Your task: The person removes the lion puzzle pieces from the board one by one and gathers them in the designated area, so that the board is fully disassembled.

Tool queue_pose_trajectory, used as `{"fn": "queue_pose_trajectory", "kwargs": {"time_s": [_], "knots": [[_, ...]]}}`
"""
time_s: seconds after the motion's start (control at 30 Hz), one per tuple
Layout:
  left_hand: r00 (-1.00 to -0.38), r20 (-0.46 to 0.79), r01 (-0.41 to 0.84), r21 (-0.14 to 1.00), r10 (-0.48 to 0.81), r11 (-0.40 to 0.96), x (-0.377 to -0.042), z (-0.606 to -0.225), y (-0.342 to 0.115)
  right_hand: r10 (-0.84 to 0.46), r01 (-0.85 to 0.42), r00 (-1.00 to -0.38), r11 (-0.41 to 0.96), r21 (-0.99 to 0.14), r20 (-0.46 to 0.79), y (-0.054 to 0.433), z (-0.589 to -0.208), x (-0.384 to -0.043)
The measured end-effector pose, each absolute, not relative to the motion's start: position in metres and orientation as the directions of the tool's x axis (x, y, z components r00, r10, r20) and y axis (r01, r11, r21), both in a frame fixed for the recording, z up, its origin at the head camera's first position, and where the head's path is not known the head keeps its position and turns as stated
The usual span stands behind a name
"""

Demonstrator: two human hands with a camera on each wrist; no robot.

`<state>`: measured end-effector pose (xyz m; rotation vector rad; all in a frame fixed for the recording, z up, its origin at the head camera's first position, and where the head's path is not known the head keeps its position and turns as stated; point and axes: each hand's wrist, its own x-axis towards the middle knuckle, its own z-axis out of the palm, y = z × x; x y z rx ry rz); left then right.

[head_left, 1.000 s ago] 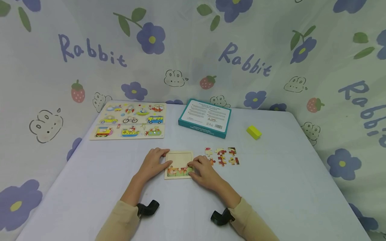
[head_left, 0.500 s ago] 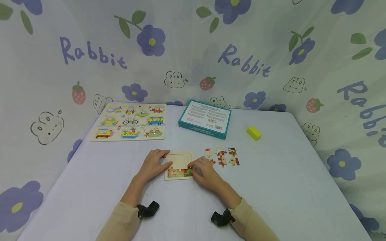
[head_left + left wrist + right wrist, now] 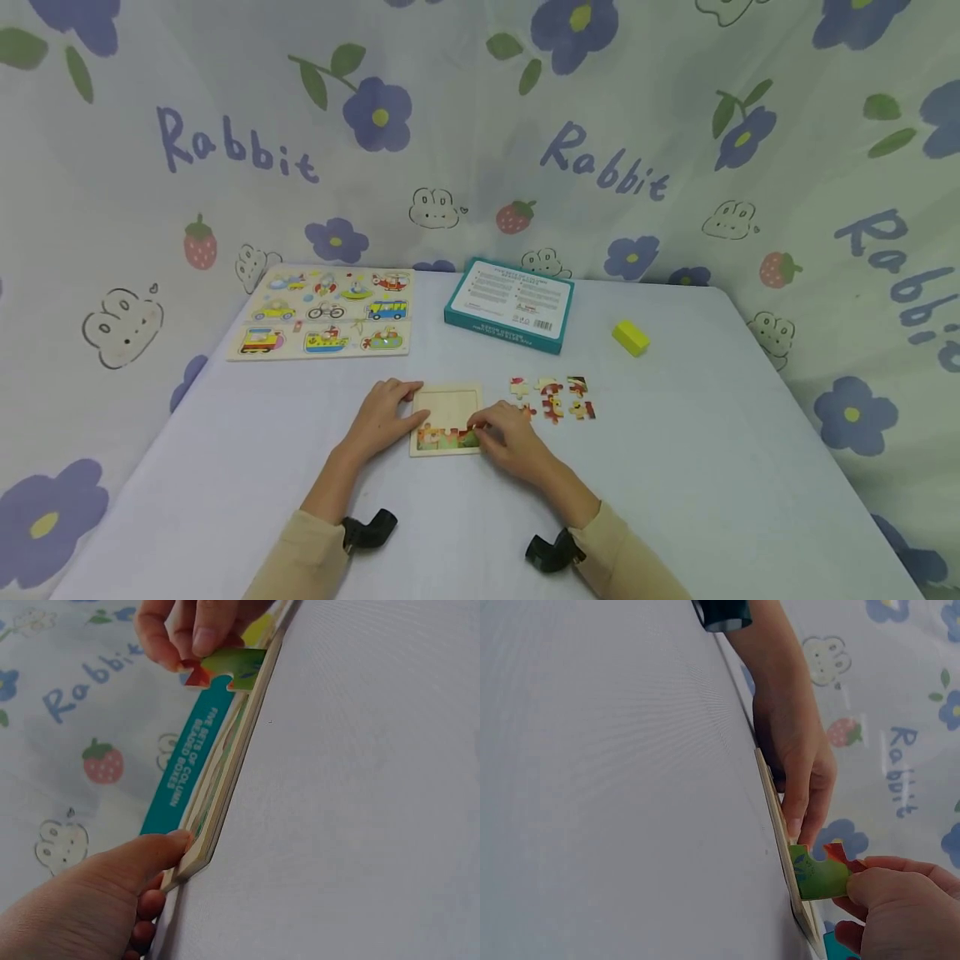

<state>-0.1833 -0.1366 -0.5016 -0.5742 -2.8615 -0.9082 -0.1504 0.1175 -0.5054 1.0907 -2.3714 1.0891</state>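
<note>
My right hand pinches a green and red jigsaw piece between thumb and fingers. The piece is tilted up at the near right corner of a square wooden puzzle tray. Along the tray's near side lies a row of fitted pieces; bare wood shows behind it. My left hand grips the tray's left side, its thumb over the rim and its other fingers curled along the outside, as the left wrist view shows. Several loose jigsaw pieces lie right of the tray, one partly hidden behind my right hand.
A wooden vehicle puzzle board lies at the back left of the white-covered table. Beside it is a teal and white box, with a yellow block farther right. A printed curtain hangs behind the table.
The head view has tipped up slightly, so everything sits lower. My right hand has shifted a little towards the tray's near right corner with the piece. My left hand keeps its grip.
</note>
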Motion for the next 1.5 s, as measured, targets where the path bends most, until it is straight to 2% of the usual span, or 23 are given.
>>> {"fn": "queue_pose_trajectory", "kwargs": {"time_s": [0.27,0.67,1.13,1.5], "knots": [[-0.929,0.188,0.37,0.536,0.32,0.759,-0.179,-0.505,-0.138,-0.511,-0.761,-0.647,0.388,-0.519,0.567,0.116,-0.505,-0.144],[-0.928,0.192,0.372,0.534,0.32,0.759,-0.179,-0.503,-0.137,-0.476,-0.717,-0.694,0.389,-0.579,0.54,0.116,-0.502,-0.142],[-0.924,0.207,0.383,0.53,0.322,0.757,-0.181,-0.503,-0.136,-0.412,-0.717,-0.697,0.385,-0.581,0.587,0.119,-0.495,-0.144],[-0.924,0.204,0.383,0.527,0.324,0.759,-0.181,-0.501,-0.135,-0.301,-0.59,-0.807,0.378,-0.713,0.508,0.126,-0.474,-0.134]]}}
